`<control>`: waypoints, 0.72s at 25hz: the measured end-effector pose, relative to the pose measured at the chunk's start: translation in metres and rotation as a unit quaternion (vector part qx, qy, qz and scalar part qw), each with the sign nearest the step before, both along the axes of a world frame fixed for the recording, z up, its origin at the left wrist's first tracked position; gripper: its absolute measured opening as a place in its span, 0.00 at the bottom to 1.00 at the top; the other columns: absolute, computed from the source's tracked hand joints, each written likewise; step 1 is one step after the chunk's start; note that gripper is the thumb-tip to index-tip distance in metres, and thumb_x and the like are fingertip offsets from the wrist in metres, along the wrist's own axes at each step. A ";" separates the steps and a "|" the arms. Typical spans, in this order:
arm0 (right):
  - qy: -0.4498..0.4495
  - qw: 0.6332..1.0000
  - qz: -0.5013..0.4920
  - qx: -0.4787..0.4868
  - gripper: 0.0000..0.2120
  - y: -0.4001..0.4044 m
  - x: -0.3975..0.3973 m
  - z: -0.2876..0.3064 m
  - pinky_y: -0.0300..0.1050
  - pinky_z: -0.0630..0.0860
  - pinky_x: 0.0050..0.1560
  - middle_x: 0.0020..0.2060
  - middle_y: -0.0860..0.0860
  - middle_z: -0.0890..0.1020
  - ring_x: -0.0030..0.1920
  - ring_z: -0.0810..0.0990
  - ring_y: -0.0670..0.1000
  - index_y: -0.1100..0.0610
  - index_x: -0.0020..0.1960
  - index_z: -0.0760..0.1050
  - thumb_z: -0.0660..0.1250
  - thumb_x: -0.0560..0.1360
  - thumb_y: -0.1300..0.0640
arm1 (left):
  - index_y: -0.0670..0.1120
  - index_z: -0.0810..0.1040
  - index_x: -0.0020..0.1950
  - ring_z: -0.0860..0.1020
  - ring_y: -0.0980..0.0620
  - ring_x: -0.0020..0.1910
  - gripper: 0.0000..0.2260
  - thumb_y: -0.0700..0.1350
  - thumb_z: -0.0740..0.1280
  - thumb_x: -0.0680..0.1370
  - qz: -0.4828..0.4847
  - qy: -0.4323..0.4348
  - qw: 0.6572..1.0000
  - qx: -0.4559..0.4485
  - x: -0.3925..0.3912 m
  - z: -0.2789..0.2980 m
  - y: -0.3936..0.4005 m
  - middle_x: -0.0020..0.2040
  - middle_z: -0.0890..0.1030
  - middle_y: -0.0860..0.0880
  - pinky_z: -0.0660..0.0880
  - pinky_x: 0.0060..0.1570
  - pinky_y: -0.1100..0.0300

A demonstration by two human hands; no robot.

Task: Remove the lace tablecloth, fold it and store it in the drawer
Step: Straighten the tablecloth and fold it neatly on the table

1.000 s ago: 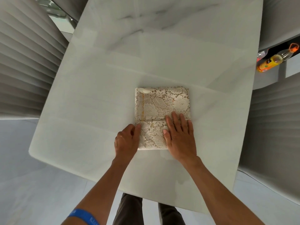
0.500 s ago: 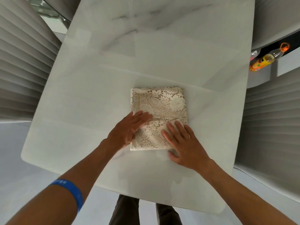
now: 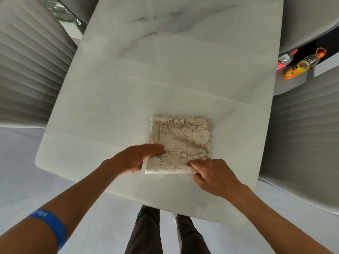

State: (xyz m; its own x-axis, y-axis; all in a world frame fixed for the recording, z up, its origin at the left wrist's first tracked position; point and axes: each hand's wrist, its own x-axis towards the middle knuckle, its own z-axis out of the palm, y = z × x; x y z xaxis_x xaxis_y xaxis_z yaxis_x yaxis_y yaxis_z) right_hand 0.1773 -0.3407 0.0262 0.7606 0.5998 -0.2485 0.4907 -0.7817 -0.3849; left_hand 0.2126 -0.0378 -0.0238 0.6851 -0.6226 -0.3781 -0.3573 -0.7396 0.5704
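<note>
1. Lace tablecloth (image 3: 180,143): folded to a compact, near-square pad, cream floral openwork over a tan underlayer. Lies on the white marble-look table (image 3: 165,79), toward the near edge and right of centre.
2. Near part of the pad looks like a separate flap, with a fold line running across it just beyond the fingers of both hands. The near-left corner is raised slightly off the table.
3. Left hand (image 3: 135,158): at the pad's left edge, fingers extended and together, lying flat along the top of the lace near the fold line. Thumb sits lower, by the lifted corner; whether it goes under the cloth I cannot tell. Grip reads as open, flat contact only, somewhat motion-blurred.
4. Right hand (image 3: 214,175): at the near-right corner, fingers curled, thumb and fingertips pinching the edge of the lace. Grip closed on the cloth.
5. Blue wristband (image 3: 50,228) on the left forearm.
6. Person stands at the near table edge; dark trousers (image 3: 146,233) visible below it.
7. Ribbed grey chairs on both sides: one at left (image 3: 29,70), one at right (image 3: 302,134).
8. Far right, off the table on a dark surface: an orange-labelled bottle (image 3: 300,67) lying tilted, a clear bottle with a red label (image 3: 284,60) just beside it.
</note>
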 end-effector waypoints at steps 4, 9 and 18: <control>0.139 0.989 -0.011 0.058 0.06 0.001 0.054 0.021 0.43 0.70 0.30 0.25 0.48 0.73 0.26 0.71 0.46 0.54 0.36 0.70 0.60 0.66 0.52 | 0.57 0.78 0.64 0.79 0.59 0.59 0.25 0.46 0.79 0.68 0.232 0.175 0.938 -0.189 -0.022 0.000 -0.004 0.60 0.82 0.56 0.76 0.57 0.61; 0.242 0.875 -0.338 0.248 0.06 -0.004 0.128 -0.007 0.39 0.77 0.40 0.39 0.46 0.85 0.40 0.83 0.45 0.50 0.46 0.82 0.75 0.69 0.53 | 0.53 0.82 0.51 0.83 0.60 0.49 0.11 0.54 0.76 0.71 0.466 0.185 0.824 -0.264 -0.004 -0.006 -0.023 0.48 0.86 0.57 0.74 0.48 0.66; 0.210 0.798 -0.403 0.395 0.24 -0.004 0.098 -0.046 0.42 0.80 0.48 0.56 0.48 0.79 0.47 0.84 0.47 0.43 0.64 0.73 0.72 0.73 0.63 | 0.50 0.66 0.35 0.67 0.57 0.28 0.17 0.56 0.63 0.80 0.572 0.008 0.805 -0.158 -0.010 -0.012 -0.057 0.28 0.68 0.55 0.63 0.29 0.64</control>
State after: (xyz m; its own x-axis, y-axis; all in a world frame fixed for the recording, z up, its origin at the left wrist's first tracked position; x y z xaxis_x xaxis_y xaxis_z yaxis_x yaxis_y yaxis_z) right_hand 0.2752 -0.3451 -0.0200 0.9273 0.0536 -0.3703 -0.3521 -0.2104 -0.9120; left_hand 0.2030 -0.0950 -0.0355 0.8751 0.3459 -0.3386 0.4633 -0.3959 0.7928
